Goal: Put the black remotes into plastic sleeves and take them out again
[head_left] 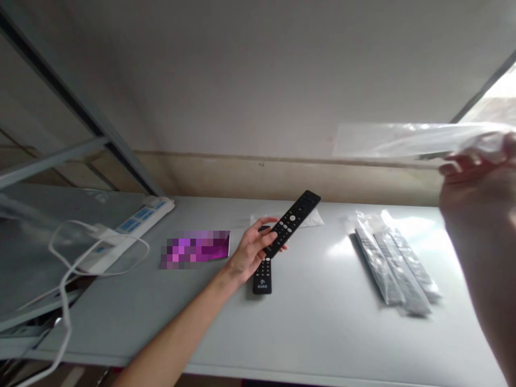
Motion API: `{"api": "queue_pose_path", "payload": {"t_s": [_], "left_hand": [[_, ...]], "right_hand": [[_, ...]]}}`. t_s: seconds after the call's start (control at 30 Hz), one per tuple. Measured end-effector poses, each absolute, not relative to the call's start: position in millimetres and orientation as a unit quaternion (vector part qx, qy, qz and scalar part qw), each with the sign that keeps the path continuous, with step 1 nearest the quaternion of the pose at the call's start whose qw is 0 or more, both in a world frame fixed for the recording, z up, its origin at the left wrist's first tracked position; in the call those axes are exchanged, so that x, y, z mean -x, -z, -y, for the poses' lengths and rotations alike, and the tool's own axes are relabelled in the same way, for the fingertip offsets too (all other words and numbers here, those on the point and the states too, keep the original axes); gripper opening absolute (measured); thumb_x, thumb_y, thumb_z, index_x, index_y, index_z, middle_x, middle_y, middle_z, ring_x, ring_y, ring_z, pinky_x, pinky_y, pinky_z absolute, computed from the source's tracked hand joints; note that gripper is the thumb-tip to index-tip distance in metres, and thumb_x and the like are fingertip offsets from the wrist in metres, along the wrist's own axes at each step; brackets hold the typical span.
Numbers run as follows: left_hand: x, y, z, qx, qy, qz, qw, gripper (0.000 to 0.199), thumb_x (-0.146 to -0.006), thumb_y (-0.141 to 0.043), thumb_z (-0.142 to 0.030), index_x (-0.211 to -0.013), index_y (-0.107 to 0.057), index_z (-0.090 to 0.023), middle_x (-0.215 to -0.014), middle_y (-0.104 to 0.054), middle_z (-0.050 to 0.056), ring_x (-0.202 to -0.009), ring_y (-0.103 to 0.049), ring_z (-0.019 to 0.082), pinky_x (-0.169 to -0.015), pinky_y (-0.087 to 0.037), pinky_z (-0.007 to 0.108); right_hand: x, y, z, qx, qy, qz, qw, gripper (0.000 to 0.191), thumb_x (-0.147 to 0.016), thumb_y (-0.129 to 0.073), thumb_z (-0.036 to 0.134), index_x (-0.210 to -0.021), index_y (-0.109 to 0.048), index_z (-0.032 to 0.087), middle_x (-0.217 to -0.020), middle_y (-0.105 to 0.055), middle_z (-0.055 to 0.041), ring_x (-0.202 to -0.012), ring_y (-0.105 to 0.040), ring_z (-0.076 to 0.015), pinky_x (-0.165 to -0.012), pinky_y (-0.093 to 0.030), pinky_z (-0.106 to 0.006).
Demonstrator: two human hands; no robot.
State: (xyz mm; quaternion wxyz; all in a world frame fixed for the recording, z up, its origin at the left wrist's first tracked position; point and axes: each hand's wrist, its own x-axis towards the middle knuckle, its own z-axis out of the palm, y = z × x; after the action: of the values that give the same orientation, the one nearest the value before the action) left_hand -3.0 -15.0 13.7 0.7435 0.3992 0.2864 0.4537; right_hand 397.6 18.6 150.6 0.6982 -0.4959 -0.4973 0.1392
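My left hand point(253, 248) is closed round the lower end of a black remote control point(295, 216), which tilts up to the right with its buttons facing me. Beneath that hand a second black remote control point(262, 281) lies on the table, its upper part covered by my fingers. Raised at the far right, my right hand point(479, 161) grips one end of a clear plastic bag point(395, 141), which stretches out to the left in the air. The bag looks flat and see-through. Behind the held remote, another clear plastic bag point(314, 219) lies on the table.
Several remotes in clear bags point(393, 263) lie side by side on the right of the grey table point(314, 328). A phone-like thing with a purple, pixelated screen point(209, 248) lies left of centre. At far left are a white power strip point(133, 231), a looped white cable point(64, 301) and a metal frame point(84, 107).
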Motion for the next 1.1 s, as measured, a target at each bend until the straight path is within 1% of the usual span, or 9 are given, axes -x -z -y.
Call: {"api": "queue_pose_path", "payload": {"t_s": [0.1, 0.2, 0.3, 0.37, 0.43, 0.67, 0.83, 0.97, 1.1], "left_hand": [[-0.2, -16.6, 21.0, -0.479, -0.412, -0.295, 0.717, 0.088, -0.078, -0.093, -0.030, -0.154, -0.048, -0.025, -0.100, -0.073, 0.003, -0.082, -0.071, 0.015, -0.071, -0.056, 0.023], [-2.9, -17.8, 25.9, -0.578, -0.384, -0.326, 0.641, 0.114, -0.080, -0.089, -0.025, -0.171, -0.022, -0.031, -0.090, -0.070, -0.001, -0.074, -0.064, 0.013, -0.068, -0.050, 0.022], [-4.9, -19.5, 30.5, -0.662, -0.354, -0.332, 0.571, 0.084, -0.088, -0.078, -0.028, -0.165, -0.045, -0.030, -0.083, -0.067, -0.001, -0.070, -0.057, 0.014, -0.066, -0.045, 0.023], [-6.6, -21.6, 34.1, -0.691, -0.340, -0.335, 0.543, 0.050, -0.091, -0.071, -0.032, -0.141, -0.073, -0.025, -0.089, -0.071, 0.003, -0.074, -0.059, 0.016, -0.067, -0.044, 0.025], [-8.4, -23.6, 37.4, -0.697, -0.337, -0.348, 0.529, 0.034, -0.093, -0.066, -0.035, -0.121, -0.082, -0.022, -0.093, -0.074, 0.005, -0.076, -0.060, 0.018, -0.067, -0.043, 0.026], [-5.5, -21.8, 33.5, -0.752, -0.333, -0.368, 0.434, 0.031, -0.098, -0.060, -0.035, -0.114, -0.083, -0.021, -0.107, -0.080, 0.008, -0.091, -0.068, 0.024, -0.081, -0.049, 0.032], [-3.7, -16.7, 32.8, -0.828, -0.283, -0.353, 0.331, 0.034, -0.102, -0.056, -0.038, -0.117, -0.082, -0.022, -0.101, -0.079, 0.008, -0.095, -0.068, 0.025, -0.094, -0.047, 0.038], [-5.0, -14.5, 33.4, -0.862, -0.273, -0.317, 0.287, 0.032, -0.104, -0.053, -0.033, -0.105, -0.082, -0.020, -0.097, -0.078, 0.009, -0.095, -0.066, 0.025, -0.092, -0.048, 0.039], [-0.4, -10.9, 23.4, -0.869, -0.295, -0.328, 0.226, 0.033, -0.107, -0.049, -0.031, -0.104, -0.080, -0.021, -0.099, -0.076, 0.008, -0.101, -0.062, 0.026, -0.098, -0.049, 0.041]], "right_hand": [[-384.4, -100.0, -13.3, 0.465, -0.229, 0.310, 0.797, 0.006, -0.086, -0.067, 0.035, -0.081, -0.066, 0.034, -0.104, -0.077, -0.0051, -0.092, -0.074, -0.0269, -0.053, -0.044, -0.038], [-340.5, -46.6, -3.5, 0.487, -0.280, 0.276, 0.780, 0.017, -0.077, -0.079, 0.035, -0.083, -0.064, 0.029, -0.100, -0.075, -0.0065, -0.077, -0.074, -0.0245, -0.048, -0.045, -0.032], [-298.5, -6.6, 12.3, 0.491, -0.365, 0.287, 0.737, 0.028, -0.081, -0.082, 0.043, -0.091, -0.061, 0.027, -0.100, -0.074, -0.0022, -0.082, -0.080, -0.0219, -0.052, -0.051, -0.027], [-278.7, 8.6, 24.9, 0.479, -0.423, 0.321, 0.699, 0.031, -0.088, -0.078, 0.050, -0.095, -0.059, 0.027, -0.106, -0.076, -0.0038, -0.097, -0.082, -0.0266, -0.062, -0.059, -0.029], [-265.1, 15.2, 36.1, 0.461, -0.465, 0.348, 0.671, 0.031, -0.095, -0.072, 0.055, -0.099, -0.059, 0.027, -0.117, -0.078, -0.0074, -0.112, -0.080, -0.0309, -0.074, -0.065, -0.037], [-243.0, 15.9, 45.6, 0.422, -0.578, 0.389, 0.580, 0.036, -0.092, -0.077, 0.056, -0.105, -0.072, 0.022, -0.138, -0.074, -0.0114, -0.132, -0.068, -0.0309, -0.111, -0.057, -0.052], [-232.8, 17.7, 49.7, 0.392, -0.589, 0.428, 0.563, 0.035, -0.092, -0.077, 0.058, -0.096, -0.071, 0.024, -0.134, -0.076, -0.0080, -0.121, -0.072, -0.0286, -0.109, -0.057, -0.050], [-230.4, 16.8, 55.3, 0.396, -0.568, 0.494, 0.527, 0.038, -0.096, -0.071, 0.062, -0.095, -0.072, 0.024, -0.153, -0.065, -0.0079, -0.127, -0.070, -0.0287, -0.105, -0.058, -0.044], [-232.0, 18.1, 56.9, 0.417, -0.508, 0.570, 0.494, 0.039, -0.101, -0.062, 0.063, -0.100, -0.074, 0.025, -0.152, -0.066, -0.0073, -0.129, -0.068, -0.0289, -0.107, -0.056, -0.043]]}}
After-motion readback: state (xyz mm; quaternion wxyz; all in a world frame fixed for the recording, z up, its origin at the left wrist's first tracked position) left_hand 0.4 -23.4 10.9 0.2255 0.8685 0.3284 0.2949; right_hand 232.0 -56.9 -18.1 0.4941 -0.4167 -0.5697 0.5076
